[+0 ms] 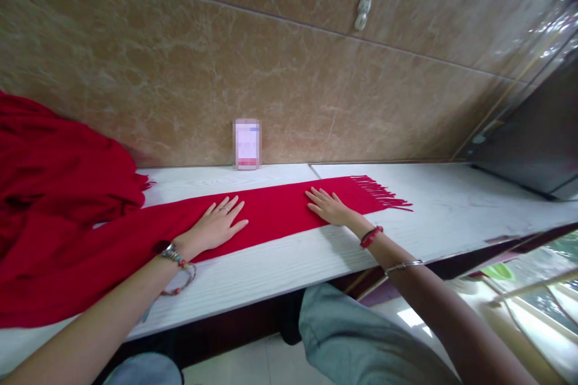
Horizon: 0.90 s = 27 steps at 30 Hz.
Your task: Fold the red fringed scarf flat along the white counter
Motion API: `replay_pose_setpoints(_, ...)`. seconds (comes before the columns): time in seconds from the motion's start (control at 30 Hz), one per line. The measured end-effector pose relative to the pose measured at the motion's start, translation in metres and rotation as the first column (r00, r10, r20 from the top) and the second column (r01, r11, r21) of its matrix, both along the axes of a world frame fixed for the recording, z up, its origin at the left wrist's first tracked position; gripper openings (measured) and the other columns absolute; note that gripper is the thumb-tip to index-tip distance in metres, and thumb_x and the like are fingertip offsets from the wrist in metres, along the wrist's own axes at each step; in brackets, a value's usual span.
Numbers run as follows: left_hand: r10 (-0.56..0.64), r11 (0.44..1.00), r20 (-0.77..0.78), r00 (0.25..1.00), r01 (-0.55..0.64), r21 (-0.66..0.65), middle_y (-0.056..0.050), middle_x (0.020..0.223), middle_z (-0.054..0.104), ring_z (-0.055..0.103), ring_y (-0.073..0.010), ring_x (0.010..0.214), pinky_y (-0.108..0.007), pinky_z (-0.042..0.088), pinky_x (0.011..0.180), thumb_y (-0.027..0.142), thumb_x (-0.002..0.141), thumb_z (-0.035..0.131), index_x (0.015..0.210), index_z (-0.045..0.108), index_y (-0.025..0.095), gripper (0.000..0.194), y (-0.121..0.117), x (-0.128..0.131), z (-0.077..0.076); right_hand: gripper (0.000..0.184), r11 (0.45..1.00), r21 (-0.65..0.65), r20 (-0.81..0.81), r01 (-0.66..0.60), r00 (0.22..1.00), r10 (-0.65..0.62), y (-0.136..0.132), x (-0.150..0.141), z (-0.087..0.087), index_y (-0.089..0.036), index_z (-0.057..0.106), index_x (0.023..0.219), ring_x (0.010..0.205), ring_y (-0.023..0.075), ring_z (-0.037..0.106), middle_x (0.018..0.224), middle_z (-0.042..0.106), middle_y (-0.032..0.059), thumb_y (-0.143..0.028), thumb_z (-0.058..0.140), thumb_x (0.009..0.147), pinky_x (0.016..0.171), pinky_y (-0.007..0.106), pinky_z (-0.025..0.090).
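A long red scarf (275, 207) lies stretched along the white tabletop, its fringed end toward the right. Flat on its middle part rests my left hand (217, 225), fingers spread, a ring on one of them. My right hand (329, 206) also lies palm down on the cloth, nearer the fringe, with its fingers stretched out. Toward the left the scarf widens and runs beside or into a large heap of red cloth (58, 174); whether the two are one piece I cannot tell.
A phone (247, 144) leans upright against the brown marbled wall (180, 72). On that wall sits a small white hook (362, 14). A dark grey box-like object (537, 132) stands at the table's right end. The white table (442, 204) has its front edge close to my knees.
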<state>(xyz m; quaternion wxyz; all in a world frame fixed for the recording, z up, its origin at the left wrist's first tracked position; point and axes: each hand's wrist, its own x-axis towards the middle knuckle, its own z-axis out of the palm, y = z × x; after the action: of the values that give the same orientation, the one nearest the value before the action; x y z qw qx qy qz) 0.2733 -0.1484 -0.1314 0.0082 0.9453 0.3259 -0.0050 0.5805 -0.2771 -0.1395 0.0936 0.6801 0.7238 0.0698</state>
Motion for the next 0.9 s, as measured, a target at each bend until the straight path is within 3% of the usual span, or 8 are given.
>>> replay_pose_setpoints(0.17, -0.003, 1.0, -0.022, 1.0, 0.003, 0.022, -0.008, 0.145, 0.014, 0.01, -0.0232, 0.133, -0.042, 0.014, 0.105, 0.051, 0.086, 0.022, 0.138, 0.021, 0.018, 0.062, -0.003, 0.016, 0.0, 0.039, 0.991, 0.003, -0.01, 0.132, 0.991, -0.132, -0.016, 0.045, -0.005, -0.025, 0.037, 0.131, 0.131, 0.0319, 0.01, 0.145, 0.019, 0.0095, -0.027, 0.026, 0.093, 0.091, 0.065, 0.024)
replay_pose_setpoints(0.33, -0.005, 1.0, -0.03, 1.0, 0.004, -0.001, -0.006, 0.146, 0.013, 0.01, -0.0237, 0.133, -0.043, 0.014, 0.105, 0.052, 0.086, 0.022, 0.139, 0.019, 0.018, 0.063, 0.0, 0.018, -0.001, 0.05, 0.957, 0.063, -0.163, 0.285, 0.948, -0.272, -0.021, 0.052, -0.008, -0.02, 0.02, 0.138, 0.131, 0.0276, 0.016, 0.144, 0.019, 0.0137, -0.039, 0.02, 0.093, 0.096, 0.057, 0.027)
replay_pose_setpoints(0.43, -0.026, 1.0, -0.018, 0.999, 0.026, -0.006, -0.004, 0.146, 0.012, 0.01, -0.0227, 0.133, -0.042, 0.014, 0.105, 0.051, 0.086, 0.023, 0.139, 0.019, 0.02, 0.062, 0.003, 0.012, -0.003, 0.048, 0.963, 0.062, -0.159, 0.264, 0.955, -0.251, -0.021, 0.046, -0.005, -0.021, 0.023, 0.137, 0.131, 0.0273, 0.016, 0.144, 0.02, 0.0127, -0.039, 0.02, 0.093, 0.096, 0.056, 0.027)
replay_pose_setpoints(0.6, 0.003, 1.0, -0.031, 1.0, -0.003, -0.009, -0.003, 0.145, 0.013, 0.011, -0.0219, 0.133, -0.041, 0.014, 0.105, 0.05, 0.084, 0.025, 0.139, 0.019, 0.021, 0.062, 0.012, -0.007, -0.008, 0.038, 0.993, 0.017, -0.06, 0.116, 0.992, -0.115, -0.021, 0.027, 0.003, -0.026, 0.041, 0.128, 0.131, 0.0322, 0.012, 0.144, 0.022, 0.0091, -0.029, 0.025, 0.093, 0.092, 0.064, 0.025)
replay_pose_setpoints(0.77, 0.015, 0.997, -0.041, 0.999, -0.018, -0.07, -0.001, 0.145, 0.013, 0.009, -0.0198, 0.133, -0.038, 0.017, 0.106, 0.047, 0.083, 0.026, 0.139, 0.017, 0.02, 0.063, 0.031, -0.049, -0.01, 0.039, 0.999, 0.032, -0.061, 0.032, 0.998, -0.03, -0.019, -0.009, 0.01, -0.024, 0.042, 0.127, 0.131, 0.03, 0.014, 0.143, 0.024, 0.0112, -0.033, 0.024, 0.093, 0.093, 0.061, 0.027)
replay_pose_setpoints(0.9, 0.016, 0.996, -0.039, 0.999, -0.02, -0.093, 0.005, 0.144, 0.013, 0.011, -0.0143, 0.132, -0.03, 0.019, 0.105, 0.047, 0.084, 0.021, 0.139, 0.019, 0.021, 0.061, 0.039, -0.082, -0.007, 0.04, 0.995, 0.077, -0.118, 0.062, 0.992, -0.053, -0.013, -0.039, 0.01, -0.026, 0.039, 0.129, 0.131, 0.0296, 0.017, 0.143, 0.025, 0.0108, -0.037, 0.027, 0.092, 0.094, 0.059, 0.028)
